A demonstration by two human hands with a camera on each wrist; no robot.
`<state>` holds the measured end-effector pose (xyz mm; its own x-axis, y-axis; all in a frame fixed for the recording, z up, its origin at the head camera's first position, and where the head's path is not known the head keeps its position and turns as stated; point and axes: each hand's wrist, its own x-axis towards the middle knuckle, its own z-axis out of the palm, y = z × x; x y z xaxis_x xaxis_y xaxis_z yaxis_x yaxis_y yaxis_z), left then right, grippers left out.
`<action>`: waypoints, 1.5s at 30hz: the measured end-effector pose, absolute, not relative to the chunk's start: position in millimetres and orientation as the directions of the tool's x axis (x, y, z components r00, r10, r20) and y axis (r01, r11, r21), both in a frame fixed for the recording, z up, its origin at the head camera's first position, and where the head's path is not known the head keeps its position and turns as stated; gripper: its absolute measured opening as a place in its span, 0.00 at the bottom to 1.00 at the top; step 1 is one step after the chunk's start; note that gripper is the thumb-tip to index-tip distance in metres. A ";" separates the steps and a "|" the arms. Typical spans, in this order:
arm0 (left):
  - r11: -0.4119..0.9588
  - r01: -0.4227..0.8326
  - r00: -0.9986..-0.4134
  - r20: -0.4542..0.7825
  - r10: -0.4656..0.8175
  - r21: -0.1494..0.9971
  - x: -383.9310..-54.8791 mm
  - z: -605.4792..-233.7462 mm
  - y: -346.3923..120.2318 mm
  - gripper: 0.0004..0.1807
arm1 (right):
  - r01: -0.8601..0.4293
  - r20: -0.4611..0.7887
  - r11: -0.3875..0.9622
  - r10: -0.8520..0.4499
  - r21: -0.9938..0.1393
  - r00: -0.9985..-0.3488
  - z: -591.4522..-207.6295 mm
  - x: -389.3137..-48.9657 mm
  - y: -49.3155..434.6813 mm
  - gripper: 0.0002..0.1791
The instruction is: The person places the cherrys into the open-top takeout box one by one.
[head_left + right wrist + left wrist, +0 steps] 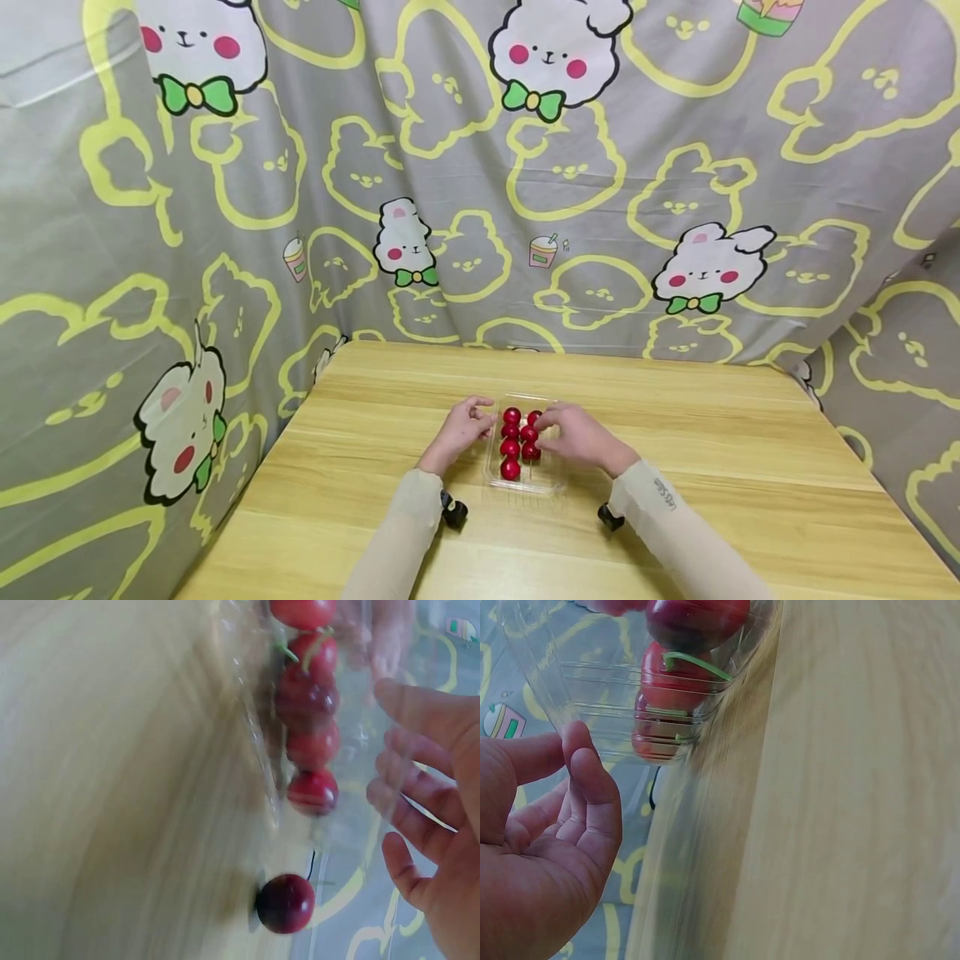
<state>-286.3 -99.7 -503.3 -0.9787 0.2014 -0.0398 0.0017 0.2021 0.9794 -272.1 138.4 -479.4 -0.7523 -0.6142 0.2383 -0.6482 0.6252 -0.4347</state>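
A clear plastic box on the table holds several red cherries in two rows. At its left side is my left hand. In the left wrist view, that hand's thumb and forefinger tips meet at the edge of the box, the other fingers loosely bent. Over the box's right side reaches my right hand, partly covering the right row. The right wrist view shows its fingers spread a little, with nothing between them. A single dark cherry lies apart from the row there, seemingly outside the box.
The box stands on a wood-grain table. A grey curtain with cartoon bears hangs behind the table and along its sides. Small black cameras are strapped at both wrists.
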 end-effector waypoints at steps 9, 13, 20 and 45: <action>0.204 0.011 -0.974 -0.036 0.223 0.979 -287.6 -503.2 -100.8 0.19 | -0.625 0.312 0.612 -0.547 -0.484 -0.777 -474.0 -273.7 167.2 0.11; 0.194 0.010 -0.973 -0.036 0.229 0.981 -287.4 -502.2 -100.8 0.19 | -0.603 0.338 0.607 -0.503 -0.517 -0.796 -476.5 -278.1 180.3 0.09; 0.196 0.012 -0.976 -0.031 0.216 0.981 -284.9 -502.4 -99.8 0.20 | -0.470 0.265 0.669 -0.391 -0.576 -0.881 -484.8 -284.2 197.0 0.11; 0.194 0.007 -0.975 -0.036 0.218 0.981 -285.3 -499.8 -98.7 0.20 | -0.423 0.099 0.732 -0.443 -0.535 -0.891 -506.4 -297.8 196.1 0.21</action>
